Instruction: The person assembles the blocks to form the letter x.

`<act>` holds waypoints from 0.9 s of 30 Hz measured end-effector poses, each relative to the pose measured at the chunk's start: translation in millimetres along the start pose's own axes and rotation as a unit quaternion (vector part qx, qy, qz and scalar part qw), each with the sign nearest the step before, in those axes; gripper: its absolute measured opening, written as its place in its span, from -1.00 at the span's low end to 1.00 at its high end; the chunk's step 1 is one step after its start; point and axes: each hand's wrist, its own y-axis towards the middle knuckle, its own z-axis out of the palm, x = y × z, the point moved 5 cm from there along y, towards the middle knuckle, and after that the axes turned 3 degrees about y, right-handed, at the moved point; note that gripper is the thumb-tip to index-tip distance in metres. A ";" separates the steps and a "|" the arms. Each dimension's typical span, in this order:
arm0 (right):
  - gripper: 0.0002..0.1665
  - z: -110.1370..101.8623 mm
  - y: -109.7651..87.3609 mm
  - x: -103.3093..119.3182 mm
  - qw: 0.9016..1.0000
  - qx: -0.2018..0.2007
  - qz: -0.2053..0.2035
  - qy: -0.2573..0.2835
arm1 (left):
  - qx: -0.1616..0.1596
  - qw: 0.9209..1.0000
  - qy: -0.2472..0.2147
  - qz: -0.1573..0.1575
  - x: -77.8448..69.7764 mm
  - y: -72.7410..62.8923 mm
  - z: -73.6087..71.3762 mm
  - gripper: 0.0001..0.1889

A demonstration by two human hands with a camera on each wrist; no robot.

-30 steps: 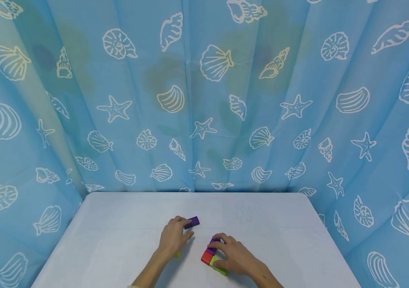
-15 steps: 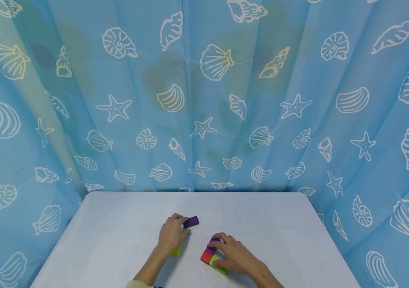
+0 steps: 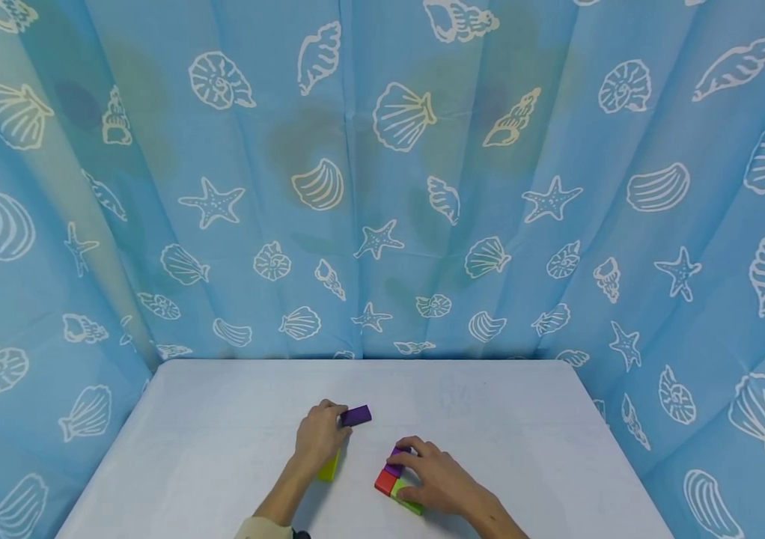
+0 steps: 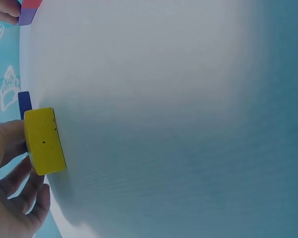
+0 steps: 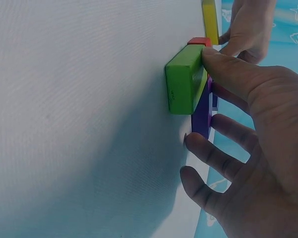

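My left hand (image 3: 318, 438) has its thumb and fingertips at the left end of a dark purple block (image 3: 358, 415), which lies on the table. Beneath that wrist a yellow block (image 4: 45, 141) shows, partly covered by the arm in the head view. My right hand (image 3: 439, 479) grips a small cluster of blocks: its thumb lies on the green block (image 5: 181, 82) and its fingers reach over the purple block (image 3: 394, 464). Between those two sits a red block (image 3: 385, 483), touching them. The right hand's ring and little fingers extend away from the blocks in the right wrist view.
A white cloth covers the table (image 3: 221, 419). Blue curtains (image 3: 382, 187) printed with white shells and starfish stand along its back and both sides.
My left hand has drawn slightly left along the dark purple block, exposing more of it, and more of the yellow block shows. The right hand and its blocks stay still.
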 end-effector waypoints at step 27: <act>-0.44 0.6 -0.2 -0.5 1.000 0.000 0.001 0.010 | -0.003 1.000 -0.013 0.007 1.0 -1.4 0.8 -0.64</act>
